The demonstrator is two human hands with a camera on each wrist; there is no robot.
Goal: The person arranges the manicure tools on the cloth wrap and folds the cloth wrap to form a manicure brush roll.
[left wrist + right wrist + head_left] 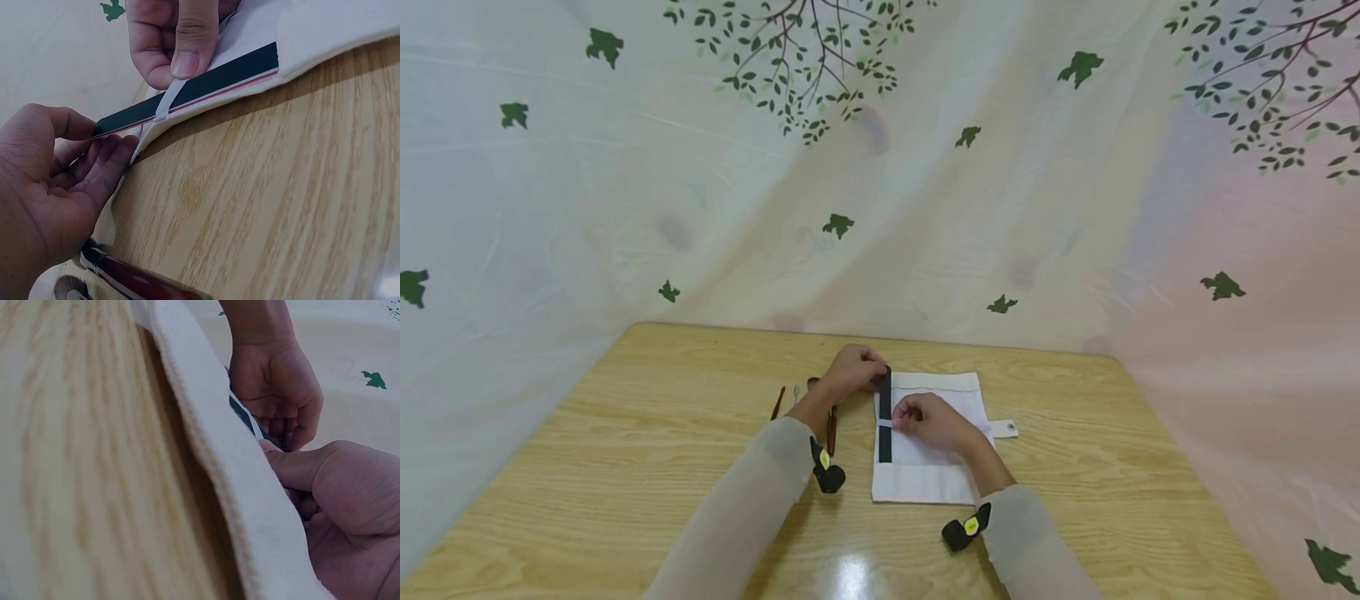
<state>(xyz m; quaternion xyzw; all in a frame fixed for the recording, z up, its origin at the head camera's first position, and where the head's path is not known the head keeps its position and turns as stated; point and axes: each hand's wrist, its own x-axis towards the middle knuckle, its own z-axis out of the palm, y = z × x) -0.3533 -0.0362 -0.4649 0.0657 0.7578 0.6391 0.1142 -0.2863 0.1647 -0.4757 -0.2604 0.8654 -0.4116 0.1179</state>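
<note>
Wood-grain tabletop point(587, 467), rounded far corners, glare spot point(852, 575) well away from far edge. Toward far edge, left of its middle: thin red-brown stick point(778, 403), slim silvery tool point(796, 391), dark-red handle point(831, 433), dark brush head point(70, 289). Beyond far edge: pale creased cloth backdrop point(917, 275), scattered green leaf shapes point(838, 225), leafy branch prints point(808, 50) up top

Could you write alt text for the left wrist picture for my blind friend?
The left hand pinches one end of a dark flat strip while the right hand holds the white band crossing it, along the edge of white fabric. Below, a dark red handle shows against the table.
</note>
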